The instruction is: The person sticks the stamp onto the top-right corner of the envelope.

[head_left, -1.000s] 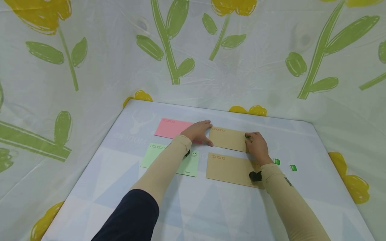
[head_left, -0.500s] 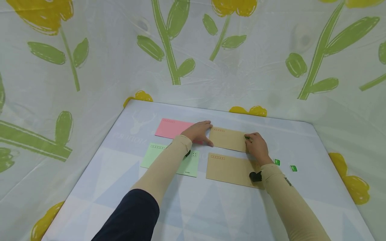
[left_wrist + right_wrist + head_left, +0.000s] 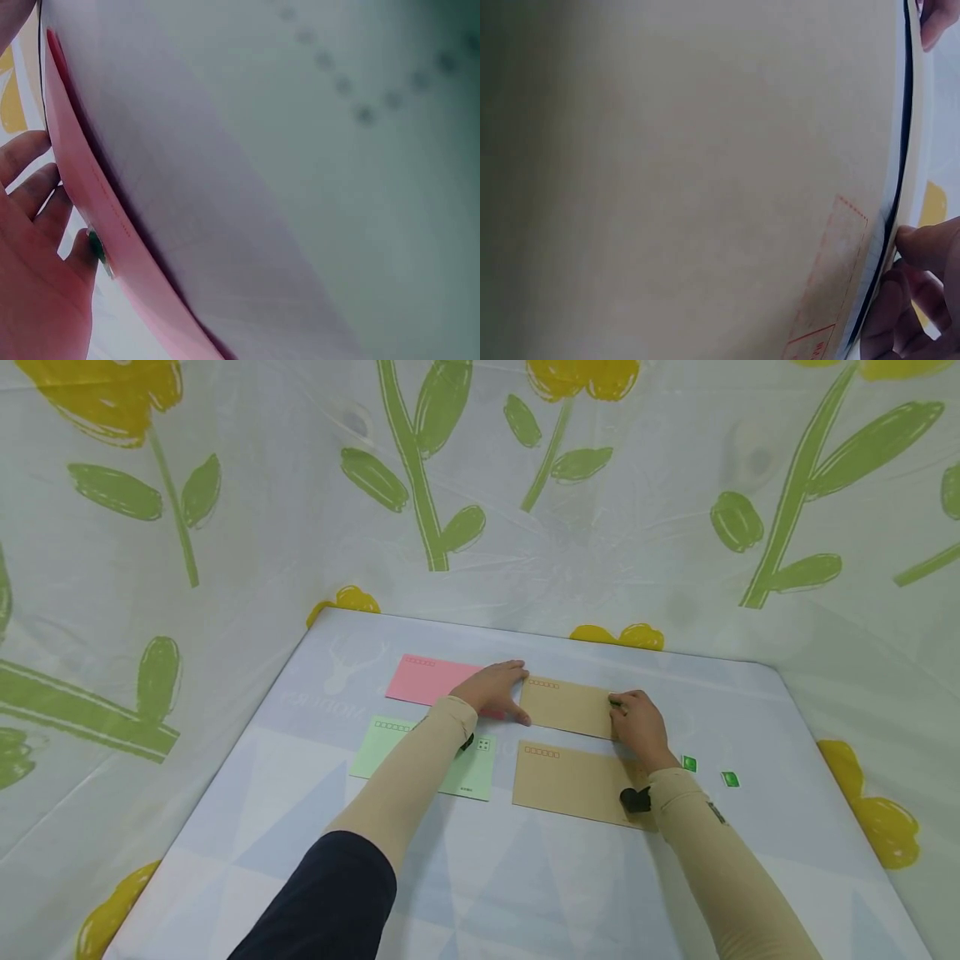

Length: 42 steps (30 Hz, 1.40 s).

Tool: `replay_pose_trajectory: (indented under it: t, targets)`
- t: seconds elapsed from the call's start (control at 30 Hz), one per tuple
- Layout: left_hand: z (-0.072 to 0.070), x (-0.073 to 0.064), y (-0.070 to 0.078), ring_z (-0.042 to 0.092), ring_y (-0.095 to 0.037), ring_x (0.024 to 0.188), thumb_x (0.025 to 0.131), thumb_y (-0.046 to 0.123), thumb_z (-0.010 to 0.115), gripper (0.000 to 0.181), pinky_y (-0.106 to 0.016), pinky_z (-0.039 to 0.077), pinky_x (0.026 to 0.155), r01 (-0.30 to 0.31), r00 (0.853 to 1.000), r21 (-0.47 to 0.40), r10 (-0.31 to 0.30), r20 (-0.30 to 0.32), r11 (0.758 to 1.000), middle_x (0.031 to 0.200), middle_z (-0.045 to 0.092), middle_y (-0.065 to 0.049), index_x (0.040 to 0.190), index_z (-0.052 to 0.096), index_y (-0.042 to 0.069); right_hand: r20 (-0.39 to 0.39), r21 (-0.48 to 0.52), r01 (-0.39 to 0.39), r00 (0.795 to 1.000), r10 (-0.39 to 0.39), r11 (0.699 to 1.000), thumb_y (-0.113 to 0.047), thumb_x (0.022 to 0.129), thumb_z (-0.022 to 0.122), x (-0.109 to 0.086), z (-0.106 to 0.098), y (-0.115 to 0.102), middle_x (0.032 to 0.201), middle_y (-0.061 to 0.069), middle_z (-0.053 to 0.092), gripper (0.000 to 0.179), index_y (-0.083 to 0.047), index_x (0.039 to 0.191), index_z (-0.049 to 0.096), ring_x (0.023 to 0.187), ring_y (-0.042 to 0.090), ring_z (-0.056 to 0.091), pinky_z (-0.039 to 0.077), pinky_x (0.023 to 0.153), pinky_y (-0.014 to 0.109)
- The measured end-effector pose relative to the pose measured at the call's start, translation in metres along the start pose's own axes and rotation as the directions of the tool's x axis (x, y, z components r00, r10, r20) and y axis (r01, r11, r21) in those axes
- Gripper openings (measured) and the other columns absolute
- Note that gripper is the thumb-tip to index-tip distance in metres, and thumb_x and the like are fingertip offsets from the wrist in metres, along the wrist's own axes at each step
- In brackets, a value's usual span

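Note:
My left hand (image 3: 491, 687) lies over the right end of the pink envelope (image 3: 427, 678). Its fingers are spread and touch the left edge of the far brown envelope (image 3: 566, 704). At that brown envelope's right end, my right hand (image 3: 640, 722) pinches a small green stamp (image 3: 616, 702) near the upper corner; the fingers partly cover it. In the left wrist view a green sticker-like piece (image 3: 102, 253) shows on the pink envelope beside the thumb. Below my right wrist lies the near brown envelope (image 3: 570, 781), its right end partly hidden.
A mint green envelope (image 3: 382, 747) lies at the near left, partly under my left forearm. Two loose green stamps, a nearer-in one (image 3: 689, 763) and an outer one (image 3: 731, 779), lie right of my right hand. The patterned tabletop (image 3: 495, 877) meets a flowered curtain (image 3: 637, 552) behind.
Both hands hold nearly the same place. The right fingertips have shifted very slightly at the stamp. The envelopes and loose stamps have not moved.

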<state>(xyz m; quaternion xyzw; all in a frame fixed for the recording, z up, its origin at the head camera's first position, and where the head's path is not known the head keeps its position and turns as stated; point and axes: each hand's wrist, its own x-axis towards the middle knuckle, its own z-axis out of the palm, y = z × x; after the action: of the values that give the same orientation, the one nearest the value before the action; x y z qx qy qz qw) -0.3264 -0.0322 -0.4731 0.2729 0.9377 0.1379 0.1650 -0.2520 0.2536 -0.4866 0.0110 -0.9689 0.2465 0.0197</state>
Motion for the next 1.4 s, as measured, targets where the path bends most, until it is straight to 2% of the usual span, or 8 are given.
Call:
replay_pose_trajectory:
  t: [0.77,1.03,1.4]
  targets:
    - [-0.0003,-0.0002,-0.0004,0.017,-0.017,0.156,0.075,0.063,0.083,0.107,-0.033,0.017,0.127,0.017,1.0,-0.006,-0.017,-0.011,1.0,0.169,0.021,-0.001,0.16,0.035,0.016,-0.025,-0.004,-0.013,1.0,0.013,1.0,-0.01,0.103,0.055,0.0009,-0.0001,-0.0023,0.133,0.027,0.054,0.035,0.005,0.134,0.063,0.121,0.045,0.055,0.047,0.103,0.058]
    - [0.0006,0.0012,-0.0009,0.017,-0.018,0.156,0.074,0.063,0.083,0.108,-0.033,0.017,0.127,0.019,1.0,0.008,-0.019,-0.009,1.0,0.169,0.021,-0.001,0.159,0.035,0.016,-0.023,0.023,-0.012,1.0,0.013,1.0,-0.009,0.103,0.055,0.0013,0.0002,0.0,0.133,0.027,0.054,0.036,0.006,0.134,0.062,0.121,0.045,0.055,0.047,0.103,0.058]
    - [0.0002,0.0025,0.0007,0.019,-0.019,0.155,0.073,0.064,0.083,0.109,-0.033,0.017,0.127,0.029,1.0,0.022,-0.029,-0.007,0.999,0.169,0.022,-0.002,0.159,0.037,0.016,-0.018,0.04,-0.043,0.999,0.043,0.998,-0.007,0.1,0.051,0.004,-0.0004,0.0003,0.139,0.029,0.049,0.047,0.006,0.144,0.051,0.125,0.045,0.052,0.046,0.105,0.058]
